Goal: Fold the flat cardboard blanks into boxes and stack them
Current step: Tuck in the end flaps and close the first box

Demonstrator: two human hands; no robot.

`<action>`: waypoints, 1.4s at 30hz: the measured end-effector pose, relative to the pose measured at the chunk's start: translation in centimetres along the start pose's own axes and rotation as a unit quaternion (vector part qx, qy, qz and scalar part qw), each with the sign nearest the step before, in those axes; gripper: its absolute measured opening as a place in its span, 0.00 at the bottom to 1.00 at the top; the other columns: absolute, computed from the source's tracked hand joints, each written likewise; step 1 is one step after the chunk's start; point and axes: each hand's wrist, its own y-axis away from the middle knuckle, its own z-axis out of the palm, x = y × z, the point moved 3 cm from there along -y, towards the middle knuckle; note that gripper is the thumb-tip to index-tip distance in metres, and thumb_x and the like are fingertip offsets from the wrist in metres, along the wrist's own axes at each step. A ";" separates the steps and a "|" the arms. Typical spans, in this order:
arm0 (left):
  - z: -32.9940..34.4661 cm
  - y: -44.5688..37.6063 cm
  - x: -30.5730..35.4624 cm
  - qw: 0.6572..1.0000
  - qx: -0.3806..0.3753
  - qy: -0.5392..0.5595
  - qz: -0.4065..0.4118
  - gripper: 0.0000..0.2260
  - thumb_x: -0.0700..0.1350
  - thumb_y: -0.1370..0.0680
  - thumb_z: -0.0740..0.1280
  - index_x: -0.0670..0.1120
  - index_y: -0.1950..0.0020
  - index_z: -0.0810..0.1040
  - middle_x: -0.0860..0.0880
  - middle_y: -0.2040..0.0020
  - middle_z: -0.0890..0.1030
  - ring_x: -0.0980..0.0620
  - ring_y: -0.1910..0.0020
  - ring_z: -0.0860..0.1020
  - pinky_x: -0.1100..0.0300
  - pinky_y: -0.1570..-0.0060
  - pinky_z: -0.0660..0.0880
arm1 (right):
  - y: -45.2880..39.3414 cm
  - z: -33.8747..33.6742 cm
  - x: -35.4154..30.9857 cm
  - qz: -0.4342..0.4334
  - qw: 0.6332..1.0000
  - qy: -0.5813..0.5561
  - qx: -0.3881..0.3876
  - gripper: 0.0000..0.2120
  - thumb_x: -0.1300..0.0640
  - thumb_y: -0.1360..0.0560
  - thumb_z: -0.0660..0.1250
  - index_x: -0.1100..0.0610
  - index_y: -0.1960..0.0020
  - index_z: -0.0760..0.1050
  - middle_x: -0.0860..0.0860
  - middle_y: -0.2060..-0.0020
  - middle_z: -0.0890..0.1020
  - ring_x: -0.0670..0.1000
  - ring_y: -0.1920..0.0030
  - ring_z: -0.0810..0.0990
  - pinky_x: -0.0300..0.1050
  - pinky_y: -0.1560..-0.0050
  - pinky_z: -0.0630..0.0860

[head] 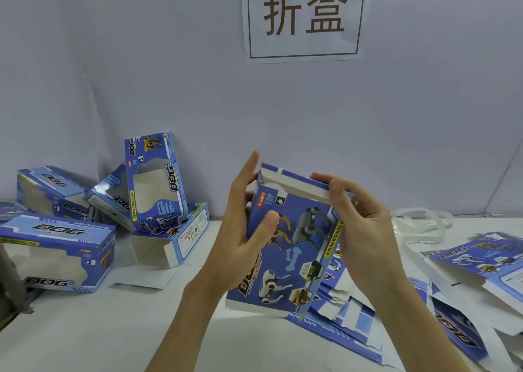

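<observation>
1. The half-formed box [285, 247] is held upright above the table [85, 329], gripped at its sides by the left hand [243, 230] and right hand [365, 230].
2. The top flap [294, 182] should be creased squarely and tucked without crushing the panels.
3. The box's far side is hidden; the flat blanks [467, 272] are cut off at the right.

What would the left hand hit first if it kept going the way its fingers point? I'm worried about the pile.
Probably only the wall. The left hand points up, away from the folded boxes; depth is unclear.
</observation>
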 end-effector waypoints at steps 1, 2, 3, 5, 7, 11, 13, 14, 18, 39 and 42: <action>-0.1 -0.1 0.0 1.000 0.001 -0.010 0.004 0.29 0.58 0.15 0.62 0.64 0.17 0.53 0.64 0.27 0.71 0.56 0.33 0.79 0.62 0.42 0.80 | 0.0 0.0 0.1 0.004 1.000 -0.001 -0.005 0.25 0.33 0.27 0.73 0.48 0.39 0.85 0.66 0.46 0.83 0.65 0.44 0.86 0.68 0.49 0.84; -0.2 -0.1 0.1 1.000 -0.001 -0.023 0.010 0.28 0.57 0.14 0.60 0.61 0.17 0.53 0.67 0.26 0.69 0.61 0.31 0.76 0.67 0.41 0.78 | 0.0 -0.1 0.2 0.007 1.000 -0.007 -0.011 0.26 0.32 0.28 0.74 0.48 0.39 0.85 0.62 0.45 0.85 0.63 0.42 0.85 0.67 0.48 0.84; -0.2 -0.2 0.1 0.999 -0.002 -0.032 0.015 0.26 0.57 0.14 0.59 0.59 0.17 0.54 0.69 0.26 0.68 0.65 0.31 0.74 0.71 0.40 0.75 | 0.0 -0.1 0.2 0.007 1.000 -0.014 -0.017 0.25 0.34 0.28 0.74 0.49 0.39 0.85 0.58 0.43 0.86 0.61 0.39 0.85 0.64 0.47 0.85; -0.4 -0.3 0.3 1.000 0.015 -0.022 -0.004 0.23 0.60 0.14 0.58 0.62 0.19 0.60 0.68 0.29 0.72 0.64 0.33 0.75 0.69 0.42 0.77 | -0.1 0.0 0.3 0.006 0.999 -0.022 -0.027 0.20 0.40 0.24 0.72 0.51 0.39 0.85 0.55 0.39 0.85 0.60 0.37 0.84 0.61 0.47 0.85; -0.8 -0.2 0.3 0.998 0.036 0.005 -0.050 0.18 0.63 0.16 0.59 0.66 0.26 0.67 0.60 0.34 0.78 0.53 0.36 0.81 0.60 0.49 0.83 | -0.1 0.1 0.6 0.012 0.999 -0.023 -0.034 0.17 0.44 0.22 0.70 0.53 0.39 0.85 0.56 0.38 0.84 0.60 0.37 0.84 0.61 0.49 0.86; -1.3 -0.6 0.7 0.995 0.043 0.016 -0.092 0.10 0.59 0.17 0.59 0.63 0.37 0.73 0.51 0.41 0.82 0.45 0.42 0.85 0.60 0.59 0.83 | 0.2 0.6 1.0 -0.005 0.999 -0.012 -0.031 0.15 0.47 0.21 0.68 0.52 0.41 0.85 0.53 0.38 0.84 0.58 0.36 0.83 0.56 0.52 0.87; -1.4 -0.8 0.8 0.993 0.045 0.026 -0.105 0.08 0.57 0.17 0.59 0.61 0.40 0.74 0.50 0.43 0.82 0.46 0.44 0.86 0.60 0.60 0.83 | 0.4 0.9 1.1 -0.035 0.999 0.012 -0.027 0.13 0.49 0.19 0.66 0.52 0.41 0.85 0.52 0.38 0.84 0.58 0.34 0.82 0.52 0.54 0.87; -1.6 -0.9 0.8 0.993 0.049 0.027 -0.108 0.07 0.56 0.16 0.59 0.61 0.41 0.74 0.50 0.44 0.82 0.46 0.46 0.86 0.61 0.61 0.82 | 0.5 1.1 1.1 -0.052 0.998 0.030 -0.030 0.13 0.50 0.18 0.65 0.52 0.41 0.85 0.52 0.38 0.83 0.58 0.33 0.81 0.50 0.54 0.87; -2.0 -1.0 0.7 0.994 0.054 0.008 -0.096 0.06 0.53 0.16 0.59 0.62 0.43 0.74 0.53 0.44 0.82 0.45 0.44 0.85 0.57 0.60 0.84 | 0.8 1.8 1.3 -0.073 0.992 0.068 -0.080 0.15 0.51 0.17 0.62 0.48 0.36 0.84 0.50 0.33 0.79 0.55 0.28 0.76 0.46 0.53 0.86; 0.0 -0.2 -0.1 0.994 -0.024 -0.104 0.000 0.17 0.49 0.20 0.68 0.62 0.35 0.67 0.52 0.39 0.77 0.50 0.62 0.81 0.60 0.65 0.79 | 1.2 0.3 -2.7 -0.109 0.888 0.373 -0.246 0.23 0.44 0.15 0.59 0.30 0.22 0.64 0.35 0.28 0.76 0.46 0.29 0.76 0.51 0.36 0.79; 0.3 0.0 -0.6 0.990 -0.045 -0.136 -0.015 0.21 0.53 0.20 0.71 0.63 0.33 0.64 0.53 0.36 0.76 0.43 0.52 0.84 0.50 0.61 0.85 | 1.1 0.9 -1.5 -0.130 0.879 0.391 -0.239 0.23 0.41 0.14 0.58 0.30 0.20 0.60 0.36 0.31 0.75 0.46 0.32 0.77 0.46 0.37 0.78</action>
